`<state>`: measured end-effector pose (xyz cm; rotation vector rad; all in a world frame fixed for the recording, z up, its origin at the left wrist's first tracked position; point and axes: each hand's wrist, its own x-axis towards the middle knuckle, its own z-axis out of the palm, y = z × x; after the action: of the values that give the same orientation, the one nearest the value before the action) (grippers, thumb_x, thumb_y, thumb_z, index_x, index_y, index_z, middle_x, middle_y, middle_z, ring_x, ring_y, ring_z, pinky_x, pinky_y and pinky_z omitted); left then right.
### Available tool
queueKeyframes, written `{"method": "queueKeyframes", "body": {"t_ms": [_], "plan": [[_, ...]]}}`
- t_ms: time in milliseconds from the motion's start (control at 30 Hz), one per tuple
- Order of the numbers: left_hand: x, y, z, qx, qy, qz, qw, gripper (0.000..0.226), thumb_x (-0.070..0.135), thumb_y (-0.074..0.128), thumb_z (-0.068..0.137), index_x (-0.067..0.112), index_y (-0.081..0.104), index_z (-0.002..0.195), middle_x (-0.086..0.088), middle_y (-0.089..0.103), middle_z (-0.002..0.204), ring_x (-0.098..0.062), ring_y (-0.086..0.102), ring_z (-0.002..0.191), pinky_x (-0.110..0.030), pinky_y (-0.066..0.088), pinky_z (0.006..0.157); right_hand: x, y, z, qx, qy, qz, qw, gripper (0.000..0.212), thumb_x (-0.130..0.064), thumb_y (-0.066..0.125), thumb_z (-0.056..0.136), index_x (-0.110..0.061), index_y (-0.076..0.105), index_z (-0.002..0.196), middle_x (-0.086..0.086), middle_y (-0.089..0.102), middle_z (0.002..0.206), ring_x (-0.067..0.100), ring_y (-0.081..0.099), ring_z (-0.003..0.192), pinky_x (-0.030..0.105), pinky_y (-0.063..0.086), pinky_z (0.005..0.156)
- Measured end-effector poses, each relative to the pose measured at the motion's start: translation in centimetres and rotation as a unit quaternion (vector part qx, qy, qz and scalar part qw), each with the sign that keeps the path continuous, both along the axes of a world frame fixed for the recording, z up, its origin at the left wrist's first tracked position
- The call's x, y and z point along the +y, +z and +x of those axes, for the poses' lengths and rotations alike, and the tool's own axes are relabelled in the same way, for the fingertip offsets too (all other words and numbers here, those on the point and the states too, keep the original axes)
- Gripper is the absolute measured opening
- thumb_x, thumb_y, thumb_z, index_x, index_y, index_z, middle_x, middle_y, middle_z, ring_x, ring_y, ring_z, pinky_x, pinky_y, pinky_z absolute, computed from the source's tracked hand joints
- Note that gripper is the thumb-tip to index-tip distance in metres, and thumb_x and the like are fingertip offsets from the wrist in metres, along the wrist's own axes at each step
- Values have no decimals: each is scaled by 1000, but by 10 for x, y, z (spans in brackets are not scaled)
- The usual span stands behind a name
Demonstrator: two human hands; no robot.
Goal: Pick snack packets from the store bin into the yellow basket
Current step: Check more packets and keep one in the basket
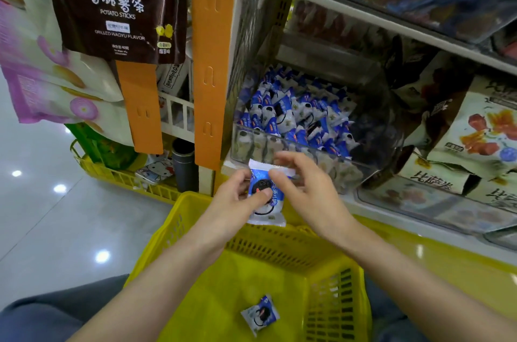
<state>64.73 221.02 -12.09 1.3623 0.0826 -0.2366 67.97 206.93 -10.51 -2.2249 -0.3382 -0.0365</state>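
A blue-and-white snack packet (275,211) with a dark cookie picture is held upright above the far rim of the yellow basket (195,243). My left hand (237,196) pinches it, thumb on the cookie picture. My right hand (302,187) is beside it with fingers spread and relaxed, touching the packet's top right edge. Another packet of the same kind (260,313) lies on the basket floor. The clear store bin (246,143) just behind my hands is full of several such packets (296,114).
Orange shelf posts (212,61) and hanging potato-stick bags (117,5) stand at the left. Larger snack bags (475,131) fill the shelf to the right. A second yellow basket (126,179) sits on the shiny floor behind, left.
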Motion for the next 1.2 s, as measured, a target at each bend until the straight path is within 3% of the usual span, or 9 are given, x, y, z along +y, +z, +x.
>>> {"method": "queueKeyframes", "body": {"t_ms": [133, 233, 400, 567, 733, 833, 900, 1067, 1200], "plan": [[-4, -6, -3, -8, -25, 35, 999, 30, 1, 57, 87, 9, 53, 115, -7, 65, 109, -5, 64, 90, -12, 50, 71, -6, -11, -4, 112, -14, 103, 988, 5, -15, 66, 84, -18, 64, 87, -6, 65, 79, 7, 58, 72, 24, 49, 69], [-8, -10, -5, -14, -28, 57, 998, 24, 9, 57, 89, 11, 55, 113, -5, 66, 107, -8, 65, 90, -18, 52, 73, -11, -15, -8, 172, -7, 193, 966, 13, -6, 68, 81, -17, 63, 75, -9, 64, 60, 0, 56, 53, 15, 47, 53], [-8, -17, -4, -26, 23, 92, 995, 15, 21, 51, 93, 11, 57, 82, -5, 63, 74, -9, 61, 69, -18, 47, 60, -8, -23, -17, 186, 12, 206, 961, 12, -12, 67, 82, -21, 66, 75, -2, 65, 68, 2, 56, 58, 15, 48, 53], [-9, -21, -1, -32, 43, 121, 991, 25, 17, 51, 93, 15, 52, 68, 10, 54, 54, 0, 53, 54, -12, 41, 49, -8, -28, -22, 18, -13, 37, 999, 8, -23, 68, 83, -17, 73, 84, -4, 68, 78, 4, 59, 72, 20, 46, 68], [-11, -21, -1, 2, 31, 90, 995, 22, 18, 50, 93, 12, 54, 73, 6, 58, 61, -3, 57, 61, -14, 45, 53, -13, -31, -26, -162, 22, -106, 981, 14, -26, 65, 83, -15, 74, 86, -5, 65, 76, 11, 60, 72, 24, 47, 60], [-9, -20, -1, 33, -11, 66, 997, 21, 24, 56, 89, 5, 58, 98, -8, 68, 87, -8, 64, 75, -17, 48, 64, -14, -32, -22, -82, -33, -9, 996, 8, -22, 66, 84, -16, 71, 81, -14, 59, 69, 3, 56, 71, 10, 41, 63], [-9, -21, -3, 49, -26, 68, 996, 29, 20, 64, 84, 8, 55, 109, -8, 69, 98, -10, 67, 77, -19, 53, 63, -18, -32, -16, 2, -88, 76, 993, 9, -17, 62, 87, -16, 66, 79, -9, 63, 71, 5, 58, 68, 16, 47, 65], [-12, -24, -5, 16, 60, 59, 996, 27, 8, 67, 80, 10, 58, 106, -3, 70, 96, -5, 66, 75, -20, 54, 64, -22, -32, -15, 238, -130, 303, 913, 14, -8, 48, 94, -7, 54, 82, 9, 64, 75, 7, 64, 59, 19, 56, 57], [-8, -27, -2, -19, 103, 71, 992, 9, 15, 61, 86, 15, 63, 95, 1, 71, 86, -2, 66, 71, -17, 54, 62, -22, -36, -24, 353, -50, 226, 906, 2, -6, 47, 95, -8, 48, 94, 10, 65, 79, 8, 66, 59, 19, 55, 59]]}}
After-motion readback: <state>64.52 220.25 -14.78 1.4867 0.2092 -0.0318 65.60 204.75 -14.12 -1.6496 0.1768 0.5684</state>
